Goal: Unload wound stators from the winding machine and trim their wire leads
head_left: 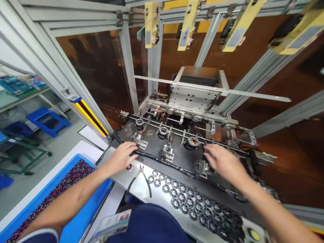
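Aluminium framing [129, 67] with dark panels closes in the bench [162, 199], which has a bare metal strip along its front and a black plate behind. At far left, a blue stool [49, 120] stands on the floor, and nearer, a blue tray [83, 209] holds many small dark-and-red parts [76, 177].

The left hand [124, 156] comes next, fingers and thumb apart with nothing visible between them, just in front of the left clamp [138, 137]. Just below it a lone red part [129, 167] lies on the metal strip, beside cutters [141, 172] with their handles spread. Behind, a left ring holder [139, 126] and a middle ring holder [163, 131] sit on the black plate. Spoked rings [181, 197] cover the strip rightward, loose at first, then crowded.

Further right, a copper-wound part [193, 141] sits in its holder. The right hand [222, 162] reaches just beside it, fingers bent; whether they grip anything, I cannot tell.

My reading is that the holders are being tended, both hands at the stations. A next move would seem to call for careful fingertip placement around the clamps.
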`<control>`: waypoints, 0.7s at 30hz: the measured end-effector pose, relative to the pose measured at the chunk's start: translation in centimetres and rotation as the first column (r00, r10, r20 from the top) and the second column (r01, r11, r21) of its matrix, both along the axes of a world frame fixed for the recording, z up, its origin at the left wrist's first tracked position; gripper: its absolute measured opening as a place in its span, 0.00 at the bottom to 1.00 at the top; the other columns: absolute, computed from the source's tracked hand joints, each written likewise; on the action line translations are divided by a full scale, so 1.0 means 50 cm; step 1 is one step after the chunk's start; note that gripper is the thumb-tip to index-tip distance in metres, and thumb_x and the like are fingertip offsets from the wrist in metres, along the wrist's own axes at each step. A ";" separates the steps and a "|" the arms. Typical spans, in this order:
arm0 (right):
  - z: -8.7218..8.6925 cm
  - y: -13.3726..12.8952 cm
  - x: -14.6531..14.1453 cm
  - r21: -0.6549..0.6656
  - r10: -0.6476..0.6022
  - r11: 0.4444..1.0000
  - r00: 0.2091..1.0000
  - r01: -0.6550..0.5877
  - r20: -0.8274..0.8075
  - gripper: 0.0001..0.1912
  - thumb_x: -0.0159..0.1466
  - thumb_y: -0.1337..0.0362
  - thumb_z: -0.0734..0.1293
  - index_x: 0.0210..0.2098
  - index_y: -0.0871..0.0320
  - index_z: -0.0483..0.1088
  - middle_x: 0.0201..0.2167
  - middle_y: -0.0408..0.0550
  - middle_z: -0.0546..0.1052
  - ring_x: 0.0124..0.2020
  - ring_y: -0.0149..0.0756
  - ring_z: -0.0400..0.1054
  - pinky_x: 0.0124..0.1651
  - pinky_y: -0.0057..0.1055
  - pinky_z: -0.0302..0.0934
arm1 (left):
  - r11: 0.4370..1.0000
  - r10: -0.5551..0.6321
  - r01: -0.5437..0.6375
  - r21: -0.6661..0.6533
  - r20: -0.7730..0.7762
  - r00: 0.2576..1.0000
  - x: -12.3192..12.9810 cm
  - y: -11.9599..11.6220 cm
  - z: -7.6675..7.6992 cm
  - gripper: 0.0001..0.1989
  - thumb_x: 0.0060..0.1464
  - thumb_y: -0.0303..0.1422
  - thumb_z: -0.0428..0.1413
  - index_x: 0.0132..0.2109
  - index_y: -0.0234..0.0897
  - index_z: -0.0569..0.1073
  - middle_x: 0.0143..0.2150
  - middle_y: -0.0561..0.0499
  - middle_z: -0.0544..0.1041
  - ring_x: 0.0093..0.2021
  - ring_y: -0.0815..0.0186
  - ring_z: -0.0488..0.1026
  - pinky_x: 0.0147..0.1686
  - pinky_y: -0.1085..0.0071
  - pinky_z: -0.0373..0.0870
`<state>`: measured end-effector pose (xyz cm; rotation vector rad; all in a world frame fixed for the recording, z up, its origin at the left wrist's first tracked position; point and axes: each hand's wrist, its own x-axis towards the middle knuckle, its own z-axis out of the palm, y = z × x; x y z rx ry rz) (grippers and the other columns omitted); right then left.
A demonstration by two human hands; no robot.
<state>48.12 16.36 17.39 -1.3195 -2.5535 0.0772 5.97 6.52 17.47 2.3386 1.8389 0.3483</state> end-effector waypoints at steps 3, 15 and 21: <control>-0.002 0.087 0.186 -0.044 -0.140 0.989 0.986 0.144 0.089 0.12 0.60 0.77 0.64 0.36 0.60 0.78 0.44 0.63 0.79 0.48 0.58 0.75 0.53 0.53 0.70 | 0.938 -0.339 0.342 0.048 -0.065 0.939 0.133 0.161 0.070 0.19 0.64 0.38 0.55 0.60 0.39 0.71 0.63 0.41 0.72 0.67 0.54 0.64 0.67 0.53 0.61; -0.144 0.135 0.332 -0.147 -0.194 0.965 0.969 0.216 0.153 0.13 0.65 0.63 0.73 0.48 0.59 0.75 0.60 0.55 0.71 0.62 0.50 0.64 0.63 0.53 0.62 | 0.775 -0.632 0.610 -0.166 -0.175 0.755 0.480 0.433 -0.055 0.17 0.54 0.33 0.64 0.51 0.39 0.76 0.68 0.40 0.65 0.72 0.45 0.54 0.65 0.46 0.59; -0.166 0.152 0.339 -0.180 -0.166 0.964 0.971 0.198 0.174 0.11 0.64 0.64 0.73 0.46 0.59 0.76 0.61 0.54 0.70 0.64 0.51 0.61 0.65 0.54 0.59 | 0.763 -0.643 0.600 -0.240 -0.196 0.740 0.481 0.449 -0.071 0.15 0.59 0.35 0.61 0.52 0.37 0.76 0.68 0.41 0.65 0.70 0.46 0.57 0.64 0.44 0.60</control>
